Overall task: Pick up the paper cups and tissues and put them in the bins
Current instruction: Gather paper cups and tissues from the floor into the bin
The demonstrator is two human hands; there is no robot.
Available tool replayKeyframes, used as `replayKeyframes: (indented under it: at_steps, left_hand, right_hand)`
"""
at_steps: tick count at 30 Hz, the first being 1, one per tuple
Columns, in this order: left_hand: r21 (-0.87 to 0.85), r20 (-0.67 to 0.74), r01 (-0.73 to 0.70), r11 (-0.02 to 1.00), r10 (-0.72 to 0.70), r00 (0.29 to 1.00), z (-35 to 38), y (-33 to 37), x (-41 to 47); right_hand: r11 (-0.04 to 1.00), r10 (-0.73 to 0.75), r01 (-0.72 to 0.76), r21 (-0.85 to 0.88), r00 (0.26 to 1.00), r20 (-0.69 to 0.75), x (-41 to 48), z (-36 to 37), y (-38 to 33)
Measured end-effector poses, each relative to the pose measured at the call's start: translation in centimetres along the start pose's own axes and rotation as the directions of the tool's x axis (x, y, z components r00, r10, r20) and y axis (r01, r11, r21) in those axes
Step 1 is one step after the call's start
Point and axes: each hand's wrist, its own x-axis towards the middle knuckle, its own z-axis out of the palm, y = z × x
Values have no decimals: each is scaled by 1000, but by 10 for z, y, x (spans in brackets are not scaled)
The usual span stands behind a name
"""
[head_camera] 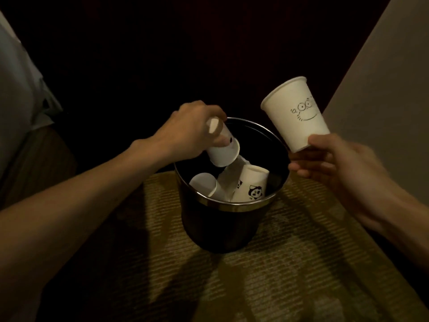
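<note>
Bin (232,206): one, round, dark-walled, with a bright metal rim. It stands on a patterned olive-brown carpet (301,263), in a dim corner beside a pale wall (383,77).

Contents of bin: white paper cups lying in a loose heap. One cup with a panda print (251,185) leans with its mouth up toward the near rim. Another plain white cup (205,187) lies tipped on its side at the near-left rim. A further white piece (228,175) sits between them; whether it is cup or tissue cannot be told.

Left hand (190,129): reaches over the far-left rim of the bin, fingers closed around a small white cup (224,151). That cup is tilted, its mouth turned down and to the right into the bin, a small black mark visible on its side.

Right hand (334,159): held just beyond the right rim, above the carpet, fingertips pinching the base of a larger white cup (294,112). That cup is tilted with its mouth up and to the left, and bears a line-drawn cartoon face with round eyes and a wide smile.
</note>
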Motion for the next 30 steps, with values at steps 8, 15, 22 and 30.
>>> replayKeyframes:
  at_steps: [8,15,22,30]
  left_hand:
    - [70,389,-2,998,-25,921,42,-10,14]
    - [57,303,-83,995,62,951,20,-18,22]
    - [-545,109,-57,836,139,984,-17,15,26]
    - [-416,154,82,906,-18,988,34,7,49]
  right_hand:
    - [965,9,4,-263,999,47,1,-5,11]
    - [913,-112,109,-394,994,16,18,-3,2]
    - [487,-367,388,-783,904,220,54,32,-21]
    - [219,-343,438,-872,871,352,89,57,-3]
